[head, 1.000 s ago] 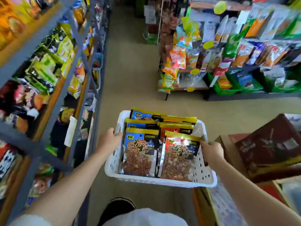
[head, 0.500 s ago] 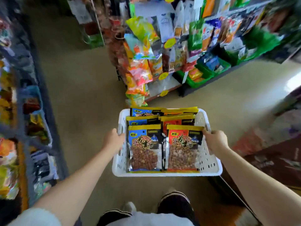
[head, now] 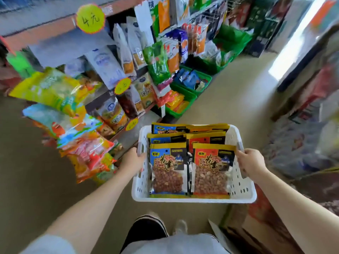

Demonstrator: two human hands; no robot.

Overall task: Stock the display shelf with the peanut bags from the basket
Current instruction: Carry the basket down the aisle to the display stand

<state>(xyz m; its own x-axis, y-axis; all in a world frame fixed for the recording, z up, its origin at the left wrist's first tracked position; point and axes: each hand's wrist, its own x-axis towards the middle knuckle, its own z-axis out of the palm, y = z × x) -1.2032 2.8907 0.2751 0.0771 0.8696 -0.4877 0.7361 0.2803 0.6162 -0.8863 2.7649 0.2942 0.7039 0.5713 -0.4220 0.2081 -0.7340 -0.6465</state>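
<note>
We held one white basket (head: 238,186) with both hands, in front of our body and above the floor. Our left hand (head: 132,160) was closed around the left rim of the basket, and our right hand (head: 251,161) was closed around the right rim. Between the two hands lay the peanut bags, still all inside the basket. We counted six of them that showed: three blue peanut bags (head: 167,170) in a row nearer to the left hand, and three orange peanut bags (head: 212,171) in a row nearer to the right hand. In each row the nearest bag lay on top and covered most of the next one, so more bags may have been hidden below; we could not tell.

Beyond the left hand stood the display shelf (head: 128,136), with many snack packets and three round yellow price tags (head: 90,18). Further ahead of the basket were several green crates (head: 190,99). Below the basket we saw our two shoes (head: 148,228).

Compared with half a second before, the shelf was much closer and filled the upper left of the view. The basket sat a little more to the right. The grip of both hands and the order of the bags were the same.
</note>
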